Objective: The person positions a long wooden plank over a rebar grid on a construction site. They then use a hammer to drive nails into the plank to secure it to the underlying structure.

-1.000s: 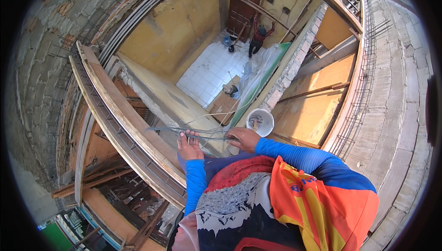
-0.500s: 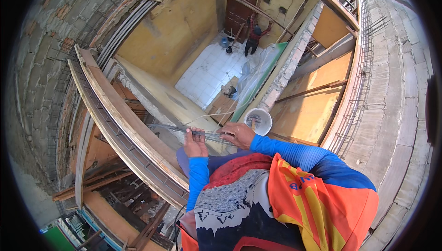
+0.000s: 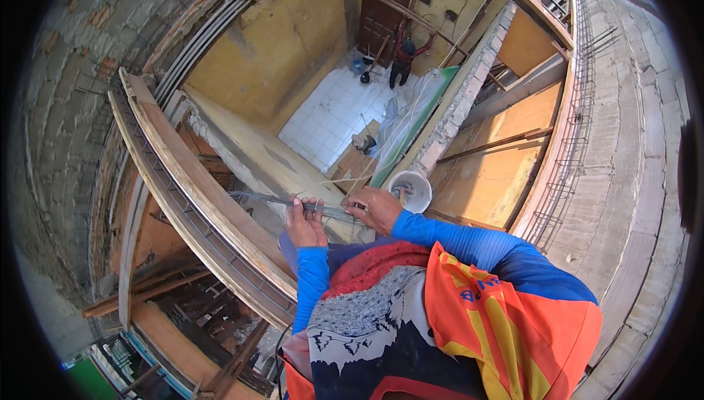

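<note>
A bundle of thin grey tie wire (image 3: pixel 334 214) stretches across in front of me, its loose ends fanning out to the left. My left hand (image 3: pixel 306 225) is closed around the middle of the bundle, thumb and fingertips upward. Close by on the right, my right hand (image 3: pixel 376 209) pinches the strands near their other end. Its fingertips are partly hidden, so I cannot see whether it separates a single strand. Just beyond the right hand stands a white bucket (image 3: pixel 425 196) with a handled tool inside.
Below lies a yellow-walled room with a white tiled floor (image 3: pixel 312 136); a person (image 3: pixel 402 59) stands there with raised arms. A broken wall top (image 3: pixel 458 118) runs right of the drop. Left are wooden formwork boards (image 3: pixel 187 158) with rebar between, and an opening with timbers.
Both hands and the wire bundle have shifted slightly to the left. The grip of each hand looks much the same.
</note>
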A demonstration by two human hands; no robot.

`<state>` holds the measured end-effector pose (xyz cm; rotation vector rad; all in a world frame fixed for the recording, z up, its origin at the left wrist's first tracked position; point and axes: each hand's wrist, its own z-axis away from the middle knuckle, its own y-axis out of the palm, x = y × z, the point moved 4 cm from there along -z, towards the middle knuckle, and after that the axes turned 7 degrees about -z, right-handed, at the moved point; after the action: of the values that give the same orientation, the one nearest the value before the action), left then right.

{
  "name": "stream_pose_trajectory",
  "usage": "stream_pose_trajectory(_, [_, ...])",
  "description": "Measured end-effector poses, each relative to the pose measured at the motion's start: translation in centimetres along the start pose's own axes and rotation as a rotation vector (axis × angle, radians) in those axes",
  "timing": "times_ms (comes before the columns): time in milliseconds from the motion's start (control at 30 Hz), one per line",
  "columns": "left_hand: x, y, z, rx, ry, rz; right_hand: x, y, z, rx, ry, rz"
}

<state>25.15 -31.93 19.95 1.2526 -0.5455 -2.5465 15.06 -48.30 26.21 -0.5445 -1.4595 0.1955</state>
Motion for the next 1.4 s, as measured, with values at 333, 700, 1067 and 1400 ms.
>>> stream_pose_trajectory(333, [0.2, 1.3, 0.3, 0.039, 0.05, -0.045, 0.7, -1.1, -0.6, -0.098, -0.017, -0.08])
stream_pose_trajectory(700, [-2.1, 2.8, 0.7, 0.019, 0.19, -0.13, -0.7, -0.2, -1.7, 0.05, 0.269, -0.416])
stream_pose_trajectory(1067, [-2.5, 3.3, 0.6, 0.051, 0.211, -0.101, 0.2, 0.8, -1.9, 0.175, 0.275, -0.371])
stream_pose_trajectory(1400, [-2.5, 2.7, 0.6, 0.049, 0.188, -0.114, -0.6, 1.2, -1.8, 0.174, 0.327, -0.482])
